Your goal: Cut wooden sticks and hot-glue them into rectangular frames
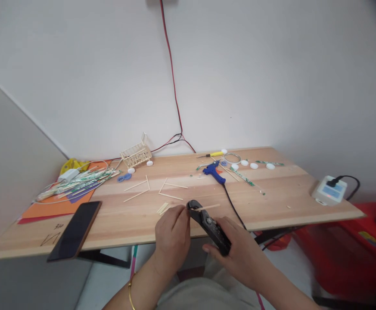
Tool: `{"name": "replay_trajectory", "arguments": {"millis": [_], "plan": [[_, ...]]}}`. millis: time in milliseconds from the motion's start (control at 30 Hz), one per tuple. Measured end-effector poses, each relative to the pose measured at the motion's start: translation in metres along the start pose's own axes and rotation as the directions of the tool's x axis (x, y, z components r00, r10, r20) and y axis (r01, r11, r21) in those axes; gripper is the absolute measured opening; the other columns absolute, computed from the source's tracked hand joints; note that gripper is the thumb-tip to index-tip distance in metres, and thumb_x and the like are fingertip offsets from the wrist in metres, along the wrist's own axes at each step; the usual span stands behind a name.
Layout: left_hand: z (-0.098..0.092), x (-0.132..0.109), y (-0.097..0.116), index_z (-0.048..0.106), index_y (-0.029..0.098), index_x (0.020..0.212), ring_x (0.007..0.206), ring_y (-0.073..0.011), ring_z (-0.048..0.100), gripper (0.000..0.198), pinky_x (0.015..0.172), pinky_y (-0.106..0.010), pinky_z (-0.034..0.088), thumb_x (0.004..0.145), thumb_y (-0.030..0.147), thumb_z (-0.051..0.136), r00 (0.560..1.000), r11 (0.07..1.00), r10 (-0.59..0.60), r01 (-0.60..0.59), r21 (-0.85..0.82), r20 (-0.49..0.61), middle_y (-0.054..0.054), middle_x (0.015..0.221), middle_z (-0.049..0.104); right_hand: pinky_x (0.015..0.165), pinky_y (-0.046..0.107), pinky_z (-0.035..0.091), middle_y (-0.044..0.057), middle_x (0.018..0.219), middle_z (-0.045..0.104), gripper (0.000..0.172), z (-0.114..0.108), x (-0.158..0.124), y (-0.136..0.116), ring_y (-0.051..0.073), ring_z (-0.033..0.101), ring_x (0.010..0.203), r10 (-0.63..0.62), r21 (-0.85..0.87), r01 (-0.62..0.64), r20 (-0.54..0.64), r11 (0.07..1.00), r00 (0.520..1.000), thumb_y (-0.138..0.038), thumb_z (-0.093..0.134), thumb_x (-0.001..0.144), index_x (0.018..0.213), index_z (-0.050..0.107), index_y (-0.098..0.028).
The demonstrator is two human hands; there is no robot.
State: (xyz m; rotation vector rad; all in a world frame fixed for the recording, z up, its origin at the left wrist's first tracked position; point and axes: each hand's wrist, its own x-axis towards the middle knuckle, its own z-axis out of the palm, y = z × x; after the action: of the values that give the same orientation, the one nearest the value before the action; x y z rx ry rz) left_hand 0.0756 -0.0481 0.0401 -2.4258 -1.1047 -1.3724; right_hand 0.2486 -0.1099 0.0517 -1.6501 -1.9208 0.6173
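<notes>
My right hand (241, 252) is wrapped round the handles of black cutting pliers (209, 223), which point up and to the left. A thin wooden stick (209, 207) lies across their curved jaws, its far end sticking out to the right. Close against the jaws, my left hand (173, 232) pinches at the stick's near end, which its fingers hide. Just beyond that hand is a small group of short cut sticks (163, 208). Longer sticks form two open, three-sided shapes, one on the left (148, 183) and one on the right (162, 186).
A blue glue gun (214, 172) with a black cord lies behind the pliers, near a yellow-handled screwdriver (215, 154) and several white caps (254, 165). At left are a phone (74, 232), packaged sticks (81, 183) and a small stick-built frame (136, 156). A socket box (330, 189) sits right.
</notes>
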Motion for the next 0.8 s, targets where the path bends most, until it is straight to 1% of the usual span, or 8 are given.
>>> {"name": "replay_trajectory", "arguments": {"millis": [167,233,300,400,533,633,733,800], "plan": [[0.007,-0.004,-0.002,0.057,0.016,0.097,0.084,-0.0176,0.060,0.021,0.073,-0.028,0.050,0.081,0.007,0.046,0.998,1.000,-0.011,0.010,0.029,0.055,-0.009,0.091,0.065,0.073,0.031,0.039,0.006,0.091,0.059,0.028,0.004,0.000,0.005,0.022,0.055,0.085,0.032,-0.041,-0.032,-0.003,0.999,0.999,-0.035,0.058,0.077,0.100,0.055,-0.019],[0.011,-0.005,-0.001,0.058,0.017,0.094,0.082,-0.0174,0.059,0.019,0.072,-0.028,0.049,0.083,0.009,0.045,0.990,0.998,-0.040,0.034,0.047,0.132,-0.008,0.088,0.064,0.070,0.029,0.038,0.005,0.088,0.059,0.026,0.006,-0.001,0.007,0.021,0.055,0.082,0.060,-0.039,-0.059,0.012,0.997,0.998,-0.037,0.057,0.077,0.097,0.055,-0.019],[0.014,-0.005,0.000,0.058,0.017,0.090,0.080,-0.0173,0.058,0.018,0.071,-0.028,0.048,0.084,0.010,0.043,0.967,0.994,-0.083,0.064,0.084,0.241,-0.007,0.086,0.064,0.064,0.027,0.036,0.003,0.081,0.060,0.024,0.009,-0.004,0.010,0.019,0.055,0.075,0.111,-0.026,-0.109,0.043,0.994,0.993,-0.038,0.056,0.078,0.092,0.055,-0.019],[0.017,-0.005,0.005,0.059,0.017,0.089,0.079,-0.0175,0.058,0.019,0.071,-0.028,0.046,0.085,0.009,0.042,0.888,0.984,-0.147,0.088,0.153,0.435,-0.006,0.085,0.063,0.058,0.025,0.034,0.001,0.071,0.060,0.023,0.013,-0.010,0.012,0.017,0.054,0.065,0.191,0.034,-0.195,0.102,0.980,0.976,-0.040,0.054,0.080,0.086,0.054,-0.018],[0.016,-0.001,0.012,0.059,0.016,0.088,0.083,-0.0189,0.058,0.019,0.073,-0.029,0.044,0.080,0.006,0.045,0.715,0.973,-0.210,0.085,0.215,0.667,-0.006,0.086,0.061,0.061,0.024,0.038,0.004,0.079,0.063,0.028,0.021,-0.017,0.013,0.017,0.056,0.072,0.186,0.237,-0.214,0.136,0.948,0.973,-0.042,0.048,0.084,0.092,0.057,-0.017],[0.012,0.007,0.017,0.059,0.015,0.087,0.083,-0.0209,0.058,0.020,0.071,-0.031,0.044,0.077,0.004,0.045,0.608,0.966,-0.242,0.078,0.247,0.756,-0.008,0.085,0.060,0.057,0.023,0.040,0.002,0.072,0.061,0.035,0.029,-0.021,0.015,0.015,0.055,0.066,0.218,0.356,-0.273,0.186,0.894,0.958,-0.047,0.044,0.085,0.089,0.057,-0.015],[0.010,0.015,0.020,0.059,0.013,0.086,0.084,-0.0222,0.059,0.021,0.071,-0.032,0.044,0.076,0.003,0.044,0.545,0.963,-0.254,0.066,0.260,0.799,-0.010,0.085,0.059,0.043,0.020,0.034,-0.003,0.054,0.049,0.041,0.035,-0.023,0.019,0.011,0.047,0.046,0.299,0.393,-0.393,0.280,0.831,0.912,-0.055,0.041,0.084,0.082,0.054,-0.016],[0.009,0.018,0.021,0.059,0.013,0.087,0.084,-0.0224,0.059,0.021,0.070,-0.032,0.044,0.076,0.003,0.044,0.520,0.962,-0.255,0.055,0.266,0.815,-0.011,0.085,0.059,0.039,0.020,0.031,-0.005,0.051,0.044,0.043,0.038,-0.023,0.022,0.009,0.044,0.040,0.317,0.415,-0.425,0.305,0.805,0.898,-0.058,0.040,0.084,0.080,0.051,-0.016]]}}
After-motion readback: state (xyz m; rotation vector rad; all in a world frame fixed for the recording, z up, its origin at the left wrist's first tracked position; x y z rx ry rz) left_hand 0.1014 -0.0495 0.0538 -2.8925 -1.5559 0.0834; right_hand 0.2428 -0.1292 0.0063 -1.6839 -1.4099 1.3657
